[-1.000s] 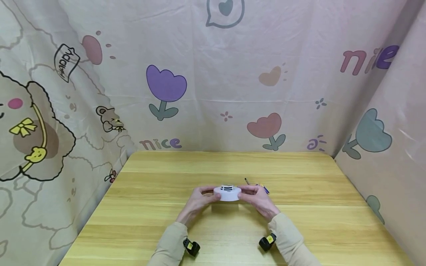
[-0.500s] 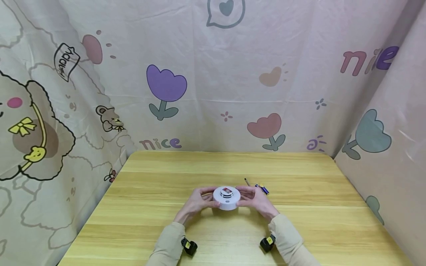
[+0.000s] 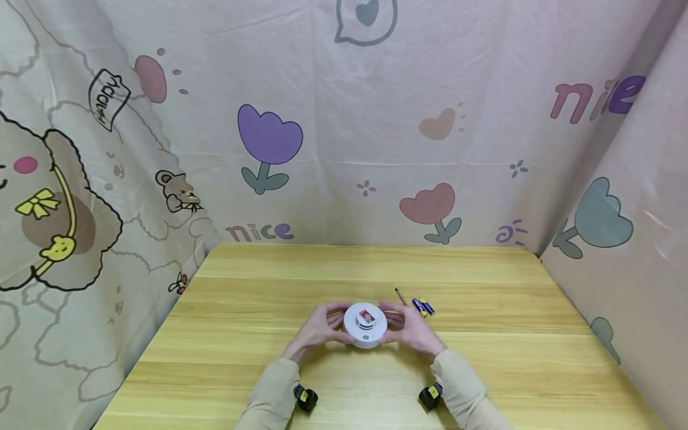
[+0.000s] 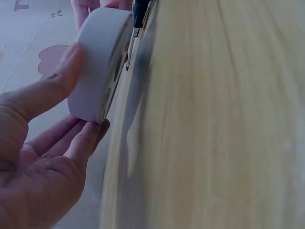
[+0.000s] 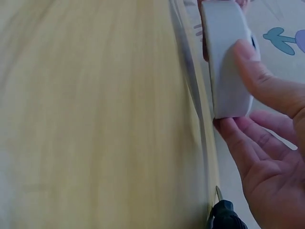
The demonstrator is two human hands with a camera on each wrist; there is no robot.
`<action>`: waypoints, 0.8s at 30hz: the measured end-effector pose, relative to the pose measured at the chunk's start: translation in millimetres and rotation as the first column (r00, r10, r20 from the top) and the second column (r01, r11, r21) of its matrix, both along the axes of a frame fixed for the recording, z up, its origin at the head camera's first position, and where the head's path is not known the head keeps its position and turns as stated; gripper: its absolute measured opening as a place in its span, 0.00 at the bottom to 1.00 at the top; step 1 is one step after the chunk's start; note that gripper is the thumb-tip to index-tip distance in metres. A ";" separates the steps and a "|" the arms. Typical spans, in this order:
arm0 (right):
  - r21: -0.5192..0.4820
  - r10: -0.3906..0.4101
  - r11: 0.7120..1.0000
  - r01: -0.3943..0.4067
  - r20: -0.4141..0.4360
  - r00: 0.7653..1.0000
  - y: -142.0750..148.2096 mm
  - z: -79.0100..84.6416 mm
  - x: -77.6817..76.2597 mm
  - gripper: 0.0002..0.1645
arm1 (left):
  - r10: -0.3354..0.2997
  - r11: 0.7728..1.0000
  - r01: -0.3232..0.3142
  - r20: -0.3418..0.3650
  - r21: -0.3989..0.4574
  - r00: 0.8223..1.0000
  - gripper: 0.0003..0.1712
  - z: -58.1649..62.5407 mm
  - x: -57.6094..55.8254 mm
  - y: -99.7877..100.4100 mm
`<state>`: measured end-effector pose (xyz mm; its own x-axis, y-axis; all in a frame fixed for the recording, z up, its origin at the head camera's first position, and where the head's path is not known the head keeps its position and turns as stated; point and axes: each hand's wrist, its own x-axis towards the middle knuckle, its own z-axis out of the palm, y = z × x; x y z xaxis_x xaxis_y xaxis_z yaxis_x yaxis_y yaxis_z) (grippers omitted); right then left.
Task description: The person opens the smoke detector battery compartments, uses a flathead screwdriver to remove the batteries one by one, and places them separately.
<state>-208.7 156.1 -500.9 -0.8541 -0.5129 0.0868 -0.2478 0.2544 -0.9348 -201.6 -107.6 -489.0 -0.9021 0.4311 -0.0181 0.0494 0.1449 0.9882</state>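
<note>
A round white smoke detector [image 3: 365, 337] with a red label on its vented top is held between both hands over the table. On its left side, my left hand [image 3: 317, 331] grips the rim, thumb [image 4: 62, 76] on the side wall and fingers curling beneath the edge. My right hand [image 3: 414, 331] grips the opposite side in the same way, its thumb [image 5: 257, 71] pressed to the side wall. The detector's vented face is turned up toward the head camera; its underside is mostly hidden.
Two blue-and-yellow batteries [image 3: 427, 306] lie on the wooden table [image 3: 269, 280] just beyond my right hand. Beside them is a screwdriver [image 5: 224, 212] with a dark handle, partly hidden by the hand in the head view. A printed curtain [image 3: 344, 119] hangs behind and along the sides.
Both hands have tilted the smoke detector so that its vented face and red label now show to the head camera. It has also shifted slightly toward the person.
</note>
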 end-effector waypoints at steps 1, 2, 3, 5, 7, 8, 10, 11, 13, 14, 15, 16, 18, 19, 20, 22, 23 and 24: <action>0.011 -0.001 1.000 0.001 -0.013 1.000 -0.2 -0.5 0.0 0.53 | 0.000 1.000 0.000 0.003 -0.002 1.000 0.48 -0.1 0.4 0.8; 0.020 -0.002 1.000 0.002 -0.023 1.000 -0.4 -1.1 0.1 0.53 | -0.002 1.000 0.002 -0.002 -0.008 1.000 0.48 -0.5 1.0 1.5; 0.027 -0.005 1.000 0.006 -0.035 0.999 -0.7 -1.4 0.4 0.53 | 0.000 1.000 0.000 0.000 -0.012 1.000 0.48 -0.7 1.5 2.4; 0.042 -0.010 0.999 0.013 -0.066 0.998 -1.8 -1.9 0.9 0.53 | 0.003 1.000 -0.003 -0.004 -0.026 1.000 0.49 -1.4 2.4 4.0; 0.062 -0.014 0.998 0.020 -0.090 0.996 -2.8 -2.2 1.2 0.53 | 0.002 0.999 -0.003 -0.011 -0.046 1.000 0.50 -2.1 3.2 5.6; 0.074 -0.013 0.997 0.020 -0.100 0.995 -3.1 -2.6 1.4 0.53 | 0.002 0.999 -0.002 -0.009 -0.054 1.000 0.51 -2.4 3.5 6.3; 0.093 -0.007 0.996 0.018 -0.116 0.993 -3.6 -3.7 1.3 0.53 | 0.005 0.998 -0.005 -0.004 -0.063 1.000 0.52 -2.8 4.0 7.7; 0.098 -0.004 0.995 0.016 -0.116 0.993 -3.5 -4.4 1.1 0.53 | 0.004 0.998 -0.004 -0.006 -0.068 1.000 0.52 -2.8 4.2 8.3; 0.102 0.001 0.995 0.010 -0.106 0.994 -3.4 -5.3 0.5 0.53 | 0.005 0.997 -0.006 -0.004 -0.077 1.000 0.52 -2.7 4.4 9.2; 0.102 0.005 0.995 0.005 -0.102 0.995 -3.2 -5.5 0.6 0.53 | 0.007 0.997 -0.007 -0.002 -0.078 1.000 0.52 -2.3 4.6 9.4; 0.102 0.008 0.995 0.002 -0.099 0.995 -3.1 -5.7 0.4 0.53 | 0.004 0.996 -0.005 -0.012 -0.088 1.000 0.52 -2.3 4.6 9.6; 0.103 0.011 0.995 -0.002 -0.093 0.996 -2.9 -5.6 0.0 0.53 | 0.003 0.996 -0.004 -0.011 -0.092 1.000 0.52 -2.1 4.5 9.8; 0.106 0.021 0.994 -0.011 -0.087 0.996 -2.6 -4.5 -0.2 0.52 | -0.001 0.995 0.000 -0.009 -0.097 1.000 0.52 -0.8 4.4 10.0; 0.109 0.026 0.994 -0.017 -0.086 0.996 -2.4 -3.7 -0.3 0.52 | -0.006 0.995 0.005 -0.011 -0.098 1.000 0.53 -0.4 4.3 9.8; 0.115 0.033 0.993 -0.023 -0.088 0.996 -2.2 -2.7 -0.1 0.53 | -0.011 0.995 0.010 -0.009 -0.096 1.000 0.52 0.2 4.1 9.3; 0.130 0.036 0.991 -0.023 -0.098 0.995 -1.5 0.0 0.5 0.53 | -0.017 0.996 0.016 -0.001 -0.092 1.000 0.53 2.5 4.1 7.5; 0.144 0.031 0.989 -0.014 -0.116 0.993 -0.8 1.7 1.1 0.53 | -0.018 0.995 0.017 -0.007 -0.100 1.000 0.54 4.3 4.2 5.9; 0.160 0.022 0.987 0.001 -0.139 0.990 0.5 3.7 2.0 0.54 | -0.014 0.994 0.012 -0.014 -0.110 1.000 0.54 5.3 3.9 4.0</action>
<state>-206.7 156.7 -497.3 -0.8339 -0.5385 0.1213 -0.3766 0.3944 -0.8382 -197.7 -103.7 -483.7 -0.8969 0.4390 -0.0529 0.0665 0.2521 0.9654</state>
